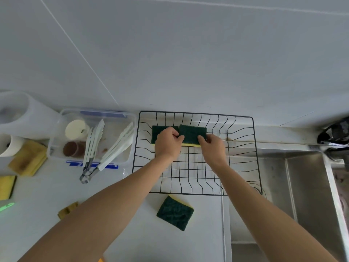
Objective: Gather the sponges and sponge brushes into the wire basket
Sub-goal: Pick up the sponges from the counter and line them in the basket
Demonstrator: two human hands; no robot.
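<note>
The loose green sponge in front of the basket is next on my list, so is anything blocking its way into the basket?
Nothing visible does. The green sponge lies alone on the counter just outside the wire basket and its near rim. Both hands, left hand and right hand, are busy with two sponges at the far side; the near grid is bare.

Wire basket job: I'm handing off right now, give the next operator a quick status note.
Left hand: closed on the left green-and-yellow sponge at the back of the wire basket.
Right hand: closed on the second sponge beside it, also inside the basket.
Done: those two sponges are in, side by side, not yet released.
Left: the sponge on the counter in front of the basket, the yellow sponge at the far left edge, and the stained yellow pads by the clear container. I cannot pick out any sponge brushes for certain.
</note>
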